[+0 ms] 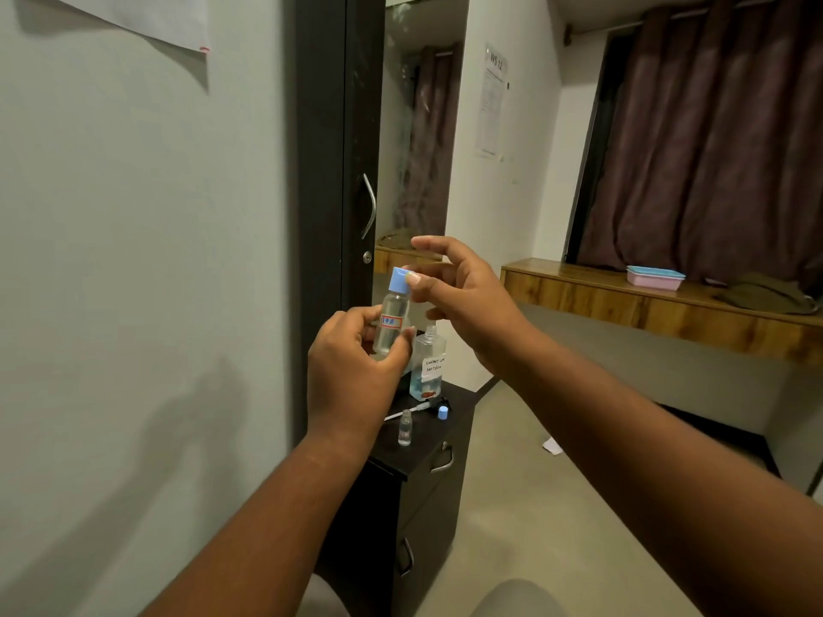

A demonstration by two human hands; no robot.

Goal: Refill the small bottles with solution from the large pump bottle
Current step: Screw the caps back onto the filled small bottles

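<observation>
My left hand (352, 367) grips a small clear bottle (392, 320) with a red-edged label, held upright in the air. Its blue cap (399, 279) sits on top, and the thumb of my right hand (463, 296) touches the cap's side while the other fingers are spread. Below, on a black drawer cabinet (423, 456), stands the large bottle (428, 367) with a handwritten label, its neck uncovered. Its pump head (423, 406) lies beside it. A second small bottle (404, 427) stands uncapped near a loose blue cap (442, 412).
A black wardrobe door with a metal handle (368, 207) and a mirror rise behind the cabinet. A wooden shelf (645, 300) on the right carries a pink and blue box (654, 277) before dark curtains. A scrap of paper (552, 446) lies on the floor.
</observation>
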